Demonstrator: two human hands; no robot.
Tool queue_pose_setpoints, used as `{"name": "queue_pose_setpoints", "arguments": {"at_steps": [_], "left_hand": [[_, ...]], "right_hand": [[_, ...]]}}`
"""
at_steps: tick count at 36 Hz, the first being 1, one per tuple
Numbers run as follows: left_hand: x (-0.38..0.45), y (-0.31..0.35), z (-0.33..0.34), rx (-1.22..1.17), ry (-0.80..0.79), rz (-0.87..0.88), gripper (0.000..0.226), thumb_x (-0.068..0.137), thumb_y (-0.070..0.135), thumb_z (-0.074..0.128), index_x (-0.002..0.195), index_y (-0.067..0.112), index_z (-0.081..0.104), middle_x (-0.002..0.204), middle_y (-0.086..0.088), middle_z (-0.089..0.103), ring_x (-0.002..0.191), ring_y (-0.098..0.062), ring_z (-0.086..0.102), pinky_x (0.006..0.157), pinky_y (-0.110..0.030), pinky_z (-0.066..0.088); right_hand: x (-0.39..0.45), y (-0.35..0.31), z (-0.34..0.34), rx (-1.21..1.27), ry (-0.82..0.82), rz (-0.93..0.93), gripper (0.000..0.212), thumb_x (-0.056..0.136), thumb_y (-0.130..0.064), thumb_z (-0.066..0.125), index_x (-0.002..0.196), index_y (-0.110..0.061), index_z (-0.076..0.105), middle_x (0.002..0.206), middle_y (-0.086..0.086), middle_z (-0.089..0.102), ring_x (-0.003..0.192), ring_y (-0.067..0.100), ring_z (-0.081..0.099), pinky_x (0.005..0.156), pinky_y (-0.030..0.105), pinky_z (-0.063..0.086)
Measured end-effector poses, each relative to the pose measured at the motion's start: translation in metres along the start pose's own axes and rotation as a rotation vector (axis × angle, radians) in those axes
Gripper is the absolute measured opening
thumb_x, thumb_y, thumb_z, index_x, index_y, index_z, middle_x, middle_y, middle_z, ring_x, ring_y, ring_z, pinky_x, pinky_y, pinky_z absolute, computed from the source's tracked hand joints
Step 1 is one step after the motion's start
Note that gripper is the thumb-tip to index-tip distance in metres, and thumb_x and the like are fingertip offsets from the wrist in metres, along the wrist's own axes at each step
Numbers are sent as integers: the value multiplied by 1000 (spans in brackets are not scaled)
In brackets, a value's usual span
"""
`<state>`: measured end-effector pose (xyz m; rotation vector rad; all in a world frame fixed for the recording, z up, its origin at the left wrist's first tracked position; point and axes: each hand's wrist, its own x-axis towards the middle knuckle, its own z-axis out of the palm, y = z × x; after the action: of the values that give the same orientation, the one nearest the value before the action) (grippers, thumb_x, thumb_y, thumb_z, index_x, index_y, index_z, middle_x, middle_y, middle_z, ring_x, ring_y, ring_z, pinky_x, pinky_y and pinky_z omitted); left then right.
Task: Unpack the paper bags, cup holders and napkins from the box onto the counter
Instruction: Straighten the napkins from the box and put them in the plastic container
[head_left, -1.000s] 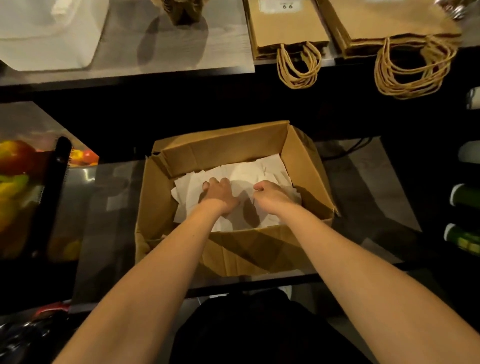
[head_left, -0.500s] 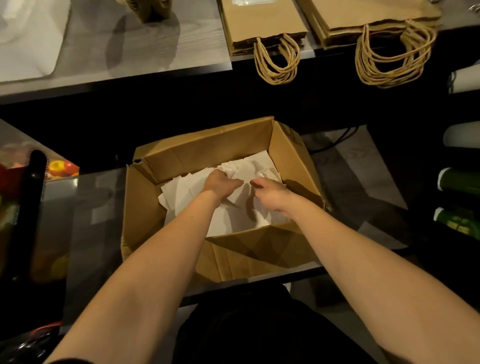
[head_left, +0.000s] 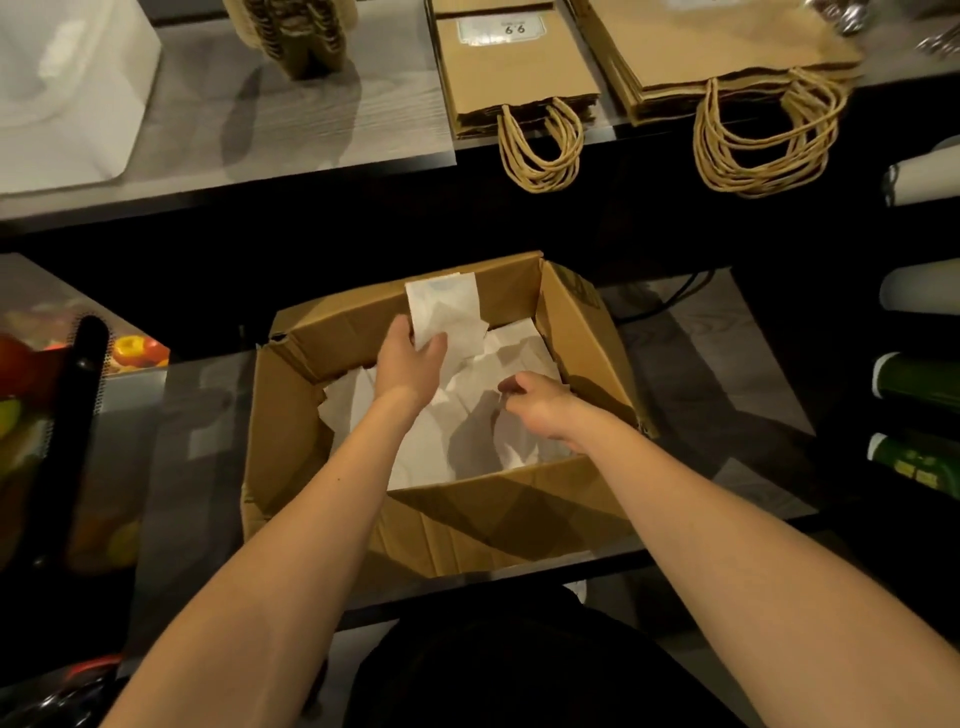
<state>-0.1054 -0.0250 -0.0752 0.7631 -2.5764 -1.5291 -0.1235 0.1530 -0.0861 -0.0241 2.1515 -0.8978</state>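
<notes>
An open cardboard box (head_left: 291, 441) stands on a low glass shelf and holds loose white napkins (head_left: 431, 452). My left hand (head_left: 408, 364) grips a bunch of white napkins (head_left: 447, 306) and holds it raised against the box's far wall. Lower in the box on the right, my right hand (head_left: 540, 405) has curled fingers that pinch the loose napkins. Up on the grey counter (head_left: 291, 124) lie two stacks of brown paper bags (head_left: 511, 73), their twisted handles hanging over the edge, and a stack of cup holders (head_left: 298, 36).
A white box (head_left: 67, 88) sits at the counter's left end. A black wire basket of coloured fruit (head_left: 36, 415) stands left of the cardboard box. Green and white bottles or rolls (head_left: 917, 384) lie on shelves at the right. A dark gap separates shelf and counter.
My left hand has closed on a bunch of napkins and lifted it from the pile up toward the box's far wall. My right hand stayed low in the box, gathering napkins.
</notes>
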Motion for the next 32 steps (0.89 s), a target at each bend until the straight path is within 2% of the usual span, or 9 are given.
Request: {"name": "queue_pose_setpoints", "arguments": {"at_steps": [3, 5, 8, 11, 14, 20, 23, 28, 32], "left_hand": [[-6, 10, -18, -114, -14, 21, 29, 102, 29, 58, 130, 24, 50, 100, 22, 55, 90, -4, 59, 72, -21, 50], [-11, 15, -29, -150, -92, 59, 32, 102, 30, 59, 133, 27, 50, 107, 20, 59, 94, -2, 61, 73, -18, 51], [-17, 23, -45, -95, -230, 119, 38, 100, 30, 62, 136, 25, 50, 119, 8, 63, 102, -10, 65, 81, -24, 56], [-24, 31, -54, 4, -339, 199, 32, 98, 32, 64, 128, 27, 52, 116, 5, 64, 100, -12, 68, 83, -29, 60], [-30, 34, -58, 89, -344, 227, 32, 97, 34, 66, 125, 33, 51, 113, 10, 63, 99, -10, 67, 84, -29, 61], [-39, 26, -63, 118, -253, 119, 61, 95, 27, 69, 148, 29, 39, 127, 2, 61, 108, -17, 65, 85, -31, 59], [-42, 19, -67, 162, -221, 69, 55, 95, 28, 69, 144, 25, 45, 133, -3, 60, 113, -21, 62, 91, -38, 58], [-50, 14, -72, 99, -121, 89, 27, 98, 29, 64, 124, 25, 59, 108, 7, 66, 93, -13, 66, 71, -21, 52], [-53, 26, -77, -196, -66, 79, 22, 98, 26, 65, 119, 22, 62, 107, 1, 71, 94, -20, 70, 80, -35, 60]], "right_hand": [[-5, -13, -3, 229, 129, -46, 55, 104, -55, 43, 147, -22, 49, 150, 7, 51, 138, 31, 47, 116, 51, 39], [-14, -26, -8, 490, 179, -100, 70, 96, -70, 47, 143, -18, 54, 145, 7, 57, 134, 30, 52, 115, 49, 40], [-23, -40, -17, 821, -44, -172, 79, 85, -76, 56, 141, -21, 57, 140, 3, 63, 129, 27, 59, 113, 48, 43], [-31, -49, -24, 1005, -244, -216, 60, 88, -52, 68, 135, -15, 63, 128, 12, 71, 119, 32, 67, 105, 50, 52], [-27, -53, -20, 999, -236, -216, 54, 94, -37, 73, 141, -14, 58, 131, 14, 69, 122, 34, 65, 107, 55, 50], [-27, -56, -16, 1089, -145, -220, 47, 101, -37, 63, 141, -15, 56, 128, 13, 71, 118, 31, 68, 104, 52, 53], [-32, -52, -19, 1198, -133, -196, 39, 104, -34, 57, 138, -14, 58, 127, 12, 72, 117, 31, 69, 102, 50, 54], [-38, -42, -25, 1293, -29, -127, 40, 103, -30, 60, 139, -14, 55, 123, 12, 73, 111, 31, 71, 90, 46, 60], [-39, -32, -21, 1227, 69, -58, 42, 101, -36, 63, 138, -21, 53, 125, 10, 68, 112, 33, 66, 91, 46, 58]]}}
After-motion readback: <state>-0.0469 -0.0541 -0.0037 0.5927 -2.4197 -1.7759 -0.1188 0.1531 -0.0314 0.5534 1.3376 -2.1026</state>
